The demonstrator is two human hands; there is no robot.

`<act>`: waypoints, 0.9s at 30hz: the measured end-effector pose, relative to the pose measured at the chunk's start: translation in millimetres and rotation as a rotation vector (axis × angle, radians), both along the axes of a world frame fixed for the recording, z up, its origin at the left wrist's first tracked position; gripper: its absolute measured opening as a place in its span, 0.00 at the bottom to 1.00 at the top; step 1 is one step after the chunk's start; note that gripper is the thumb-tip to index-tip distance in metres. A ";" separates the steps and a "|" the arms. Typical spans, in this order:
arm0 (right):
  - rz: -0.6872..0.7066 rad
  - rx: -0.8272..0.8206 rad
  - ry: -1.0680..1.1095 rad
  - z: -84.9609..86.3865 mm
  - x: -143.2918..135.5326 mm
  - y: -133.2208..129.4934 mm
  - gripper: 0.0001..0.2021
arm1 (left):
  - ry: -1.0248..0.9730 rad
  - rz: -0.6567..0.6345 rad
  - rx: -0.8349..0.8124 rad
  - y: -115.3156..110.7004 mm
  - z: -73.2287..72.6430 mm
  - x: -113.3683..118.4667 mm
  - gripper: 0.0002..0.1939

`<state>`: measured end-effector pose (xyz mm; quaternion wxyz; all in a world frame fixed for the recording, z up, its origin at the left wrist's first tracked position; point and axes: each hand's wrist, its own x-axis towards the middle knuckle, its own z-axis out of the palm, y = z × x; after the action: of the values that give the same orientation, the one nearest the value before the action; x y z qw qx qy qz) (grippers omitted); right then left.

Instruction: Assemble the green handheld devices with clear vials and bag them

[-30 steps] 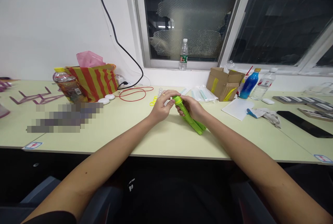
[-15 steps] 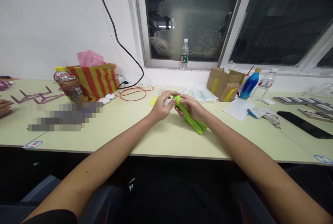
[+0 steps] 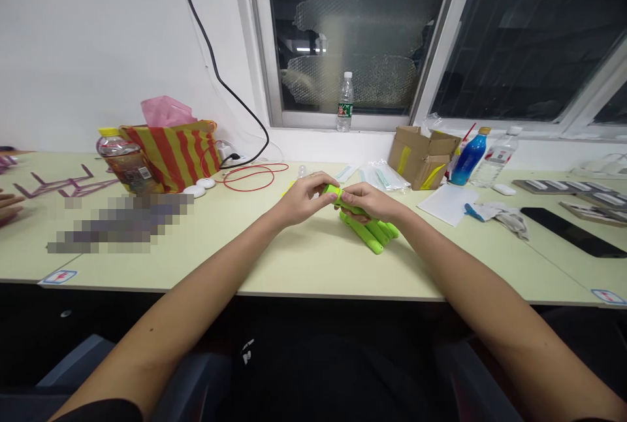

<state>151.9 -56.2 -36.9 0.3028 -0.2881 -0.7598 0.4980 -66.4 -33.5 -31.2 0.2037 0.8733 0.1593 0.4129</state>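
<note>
A bright green object with several long finger-like parts hangs over the table in front of me. My right hand is wrapped round its upper part, and the long parts point down and toward the near edge. At the object's top end, my left hand pinches the green and yellow-green end between thumb and fingers. The palms hide some of the object. Something yellow lies just behind my left hand, mostly covered.
Left are a striped bag, a drink bottle, a red cord and another person's hand. Right are a cardboard box, a blue bottle, white paper, a glove and a black phone-like slab.
The green object has turned in my hands, so its several long parts now show spread side by side. My right hand has shifted its hold round the upper part.
</note>
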 end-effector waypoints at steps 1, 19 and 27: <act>0.056 -0.089 0.011 -0.1 2.1 0.1 0.20 | 0.022 -0.007 0.012 -1.7 0.8 0.3 0.13; -0.183 0.181 -0.013 -4.5 -3.0 3.7 0.16 | -0.175 0.106 -0.112 4.3 -12.2 12.0 0.14; -0.446 0.649 -0.087 -10.7 -15.0 0.3 0.08 | -0.226 0.238 -0.165 10.6 -24.6 20.6 0.15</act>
<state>136.9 -55.9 -47.6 0.4462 -0.3561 -0.8088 0.1412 -45.7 -22.9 -55.8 0.2407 0.7767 0.2711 0.5151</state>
